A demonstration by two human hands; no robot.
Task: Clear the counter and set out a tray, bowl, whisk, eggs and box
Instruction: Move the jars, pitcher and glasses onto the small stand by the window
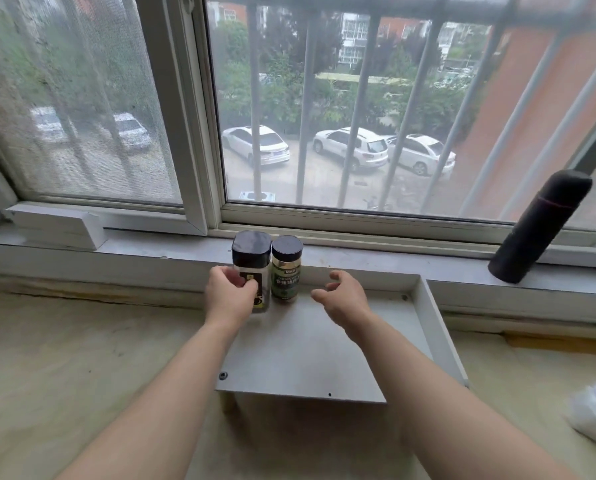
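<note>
Left hand (pixel 230 289): grip curled round square-capped jar (pixel 251 258), which stands on grey riser (pixel 307 358) on the desk, close against round-capped jar (pixel 286 268). Right hand (pixel 341 296): grip spread, holding nothing. Risk: lifting one jar tips its neighbour. Tray, bowl, whisk, eggs, box: none in view.

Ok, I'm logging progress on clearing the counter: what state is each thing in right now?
left hand: gripping the square-capped jar.
right hand: open, holding nothing, beside the round-capped jar.
square-capped jar: upright, cap on, standing on the grey shelf.
round-capped jar: upright, cap on, on the same shelf, not held.
black flask: lid on, standing on the windowsill.
</note>
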